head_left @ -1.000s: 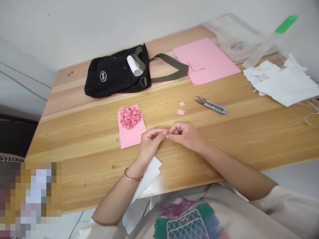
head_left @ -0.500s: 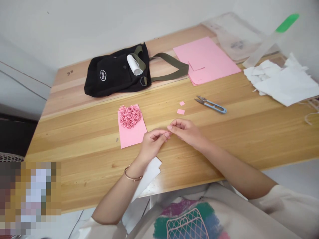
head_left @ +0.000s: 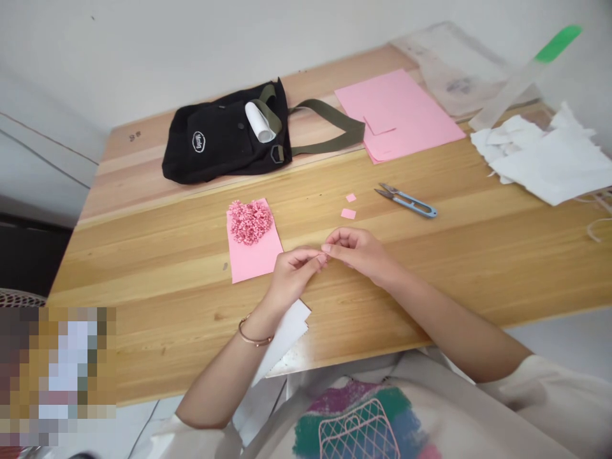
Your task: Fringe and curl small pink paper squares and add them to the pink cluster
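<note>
My left hand (head_left: 295,275) and my right hand (head_left: 362,253) meet fingertip to fingertip above the wooden table. Both are pinched closed around a tiny pink paper piece, mostly hidden by the fingers. Left of my left hand lies a pink paper sheet (head_left: 253,262), with a heap of small curled pink paper pieces (head_left: 249,223) on its upper part. Two small pink paper squares (head_left: 349,213) rest just beyond my right hand. Farther right are blue thread snips (head_left: 408,201), blades pointing left. A white sheet (head_left: 289,328) lies partly under my left forearm.
A black bag (head_left: 220,137) with a white roll (head_left: 258,121) on it lies at the back. Larger pink sheets (head_left: 406,108) are to its right, near a clear plastic bag (head_left: 449,57). Torn white paper (head_left: 549,159) is piled at the far right.
Both hands keep the same pinch with hardly any movement. The view has shifted very slightly; the things on the table lie as before.
</note>
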Action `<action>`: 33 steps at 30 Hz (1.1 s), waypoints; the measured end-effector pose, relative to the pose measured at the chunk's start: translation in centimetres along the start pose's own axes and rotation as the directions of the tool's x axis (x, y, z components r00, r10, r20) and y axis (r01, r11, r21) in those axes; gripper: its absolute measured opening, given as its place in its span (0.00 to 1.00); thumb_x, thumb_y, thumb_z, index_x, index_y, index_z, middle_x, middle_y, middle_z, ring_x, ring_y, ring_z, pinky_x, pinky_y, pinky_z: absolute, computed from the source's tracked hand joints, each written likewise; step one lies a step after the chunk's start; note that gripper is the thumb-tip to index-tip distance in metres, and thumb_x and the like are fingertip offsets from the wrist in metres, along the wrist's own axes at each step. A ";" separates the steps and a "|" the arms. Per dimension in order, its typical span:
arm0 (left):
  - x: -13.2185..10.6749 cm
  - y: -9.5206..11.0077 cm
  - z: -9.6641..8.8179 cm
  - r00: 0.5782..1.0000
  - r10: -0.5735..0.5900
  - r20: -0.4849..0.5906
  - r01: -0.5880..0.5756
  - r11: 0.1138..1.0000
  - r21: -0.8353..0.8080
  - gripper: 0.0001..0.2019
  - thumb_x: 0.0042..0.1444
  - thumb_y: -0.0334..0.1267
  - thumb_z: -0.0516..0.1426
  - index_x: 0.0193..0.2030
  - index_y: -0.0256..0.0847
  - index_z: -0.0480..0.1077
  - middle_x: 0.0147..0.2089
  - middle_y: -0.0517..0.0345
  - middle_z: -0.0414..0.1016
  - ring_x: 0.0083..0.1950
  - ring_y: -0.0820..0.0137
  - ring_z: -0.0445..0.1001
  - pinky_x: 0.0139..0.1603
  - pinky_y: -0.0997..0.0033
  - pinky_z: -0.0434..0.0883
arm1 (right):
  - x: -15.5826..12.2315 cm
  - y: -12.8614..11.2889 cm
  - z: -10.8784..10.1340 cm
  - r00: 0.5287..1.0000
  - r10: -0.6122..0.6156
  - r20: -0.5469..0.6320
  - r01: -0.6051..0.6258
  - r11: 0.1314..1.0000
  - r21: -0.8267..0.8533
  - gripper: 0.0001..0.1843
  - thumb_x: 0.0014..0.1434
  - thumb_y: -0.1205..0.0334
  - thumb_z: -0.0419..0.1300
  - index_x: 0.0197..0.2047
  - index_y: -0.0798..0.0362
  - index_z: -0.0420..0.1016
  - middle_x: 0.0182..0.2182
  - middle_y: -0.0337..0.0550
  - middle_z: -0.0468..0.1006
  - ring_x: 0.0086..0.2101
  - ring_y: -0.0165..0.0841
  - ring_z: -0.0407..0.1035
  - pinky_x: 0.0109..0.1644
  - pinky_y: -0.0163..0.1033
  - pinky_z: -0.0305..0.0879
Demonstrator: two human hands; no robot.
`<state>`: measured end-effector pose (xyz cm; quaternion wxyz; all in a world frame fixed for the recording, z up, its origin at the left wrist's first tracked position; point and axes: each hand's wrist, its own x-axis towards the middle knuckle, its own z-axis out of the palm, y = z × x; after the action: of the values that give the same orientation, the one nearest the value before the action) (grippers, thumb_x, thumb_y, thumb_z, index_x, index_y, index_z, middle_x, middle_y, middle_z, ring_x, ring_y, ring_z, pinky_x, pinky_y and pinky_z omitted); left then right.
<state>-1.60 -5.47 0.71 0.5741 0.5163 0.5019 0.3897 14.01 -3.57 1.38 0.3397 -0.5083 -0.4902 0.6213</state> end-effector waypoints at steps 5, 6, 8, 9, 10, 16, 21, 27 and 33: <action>0.0 0.0 0.0 1.000 0.009 0.000 -0.009 1.000 0.004 0.07 0.48 0.39 0.61 0.27 0.38 0.76 0.26 0.57 0.75 0.28 0.74 0.68 0.32 0.73 0.66 | 0.1 0.0 -0.2 0.999 0.038 0.033 -0.039 0.999 0.034 0.15 0.44 0.51 0.63 0.28 0.54 0.68 0.18 0.33 0.67 0.18 0.22 0.53 0.21 0.32 0.47; 0.0 0.0 0.0 1.000 0.011 0.000 -0.011 1.000 0.004 0.07 0.48 0.39 0.61 0.27 0.38 0.76 0.26 0.57 0.75 0.28 0.74 0.68 0.32 0.73 0.66 | 0.1 0.0 -0.2 0.998 0.048 0.028 -0.049 0.998 0.051 0.15 0.45 0.51 0.62 0.28 0.54 0.68 0.18 0.33 0.67 0.17 0.22 0.53 0.21 0.32 0.46; 0.0 0.0 0.1 1.000 0.014 0.005 -0.014 1.000 0.013 0.07 0.48 0.39 0.61 0.27 0.38 0.76 0.27 0.56 0.75 0.29 0.74 0.69 0.32 0.73 0.66 | 0.1 0.0 -0.2 0.998 0.055 0.026 -0.056 0.996 0.066 0.14 0.45 0.51 0.61 0.27 0.54 0.68 0.18 0.33 0.67 0.17 0.22 0.52 0.21 0.32 0.46; 0.0 0.0 0.1 1.000 0.015 0.009 -0.015 1.000 0.022 0.07 0.48 0.39 0.61 0.26 0.38 0.76 0.27 0.56 0.75 0.29 0.74 0.69 0.33 0.73 0.66 | 0.1 -0.1 -0.3 0.998 0.051 0.039 -0.053 0.997 0.059 0.14 0.45 0.52 0.62 0.27 0.54 0.68 0.18 0.33 0.67 0.18 0.22 0.52 0.21 0.32 0.46; 0.0 0.0 0.1 1.000 0.015 0.012 -0.015 0.999 0.030 0.07 0.48 0.39 0.61 0.26 0.38 0.76 0.27 0.56 0.75 0.30 0.74 0.69 0.33 0.73 0.66 | 0.1 -0.1 -0.3 0.997 0.044 0.063 -0.047 0.998 0.047 0.14 0.44 0.53 0.63 0.27 0.54 0.68 0.18 0.32 0.67 0.18 0.22 0.53 0.22 0.32 0.46; -0.1 0.0 0.1 1.000 0.003 0.008 -0.004 0.999 0.045 0.07 0.48 0.39 0.61 0.26 0.37 0.75 0.27 0.57 0.75 0.30 0.74 0.69 0.33 0.73 0.66 | 0.0 -0.3 -0.6 0.987 0.055 0.148 -0.065 0.996 0.065 0.13 0.45 0.54 0.63 0.28 0.55 0.68 0.18 0.32 0.67 0.17 0.21 0.51 0.21 0.32 0.44; -0.1 0.0 0.2 1.000 0.023 0.021 -0.024 0.998 0.050 0.08 0.48 0.40 0.61 0.26 0.37 0.75 0.26 0.57 0.74 0.29 0.73 0.68 0.32 0.73 0.65 | 0.0 -0.3 -0.6 0.986 0.050 0.157 -0.058 0.997 0.044 0.11 0.45 0.57 0.63 0.28 0.55 0.68 0.17 0.31 0.66 0.17 0.21 0.51 0.21 0.32 0.43; 0.0 0.0 0.2 0.999 0.027 0.023 -0.029 0.998 0.056 0.07 0.48 0.39 0.61 0.25 0.38 0.75 0.27 0.57 0.74 0.30 0.74 0.68 0.33 0.73 0.65 | 0.0 -0.5 -0.6 0.985 0.088 0.147 -0.099 0.993 0.067 0.10 0.47 0.57 0.61 0.29 0.54 0.67 0.18 0.32 0.68 0.17 0.21 0.52 0.20 0.32 0.44; 0.0 -0.1 0.1 0.999 0.038 0.025 -0.040 0.997 0.062 0.08 0.48 0.40 0.61 0.26 0.38 0.76 0.26 0.57 0.74 0.29 0.73 0.69 0.32 0.73 0.66 | 0.0 -0.6 -0.6 0.976 0.090 0.198 -0.101 0.994 0.047 0.09 0.46 0.59 0.61 0.30 0.54 0.68 0.19 0.32 0.69 0.17 0.21 0.53 0.21 0.32 0.44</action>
<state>-1.48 -5.53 0.63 0.5559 0.5481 0.4968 0.3791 14.58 -3.25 1.95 0.2739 -0.4579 -0.4783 0.6975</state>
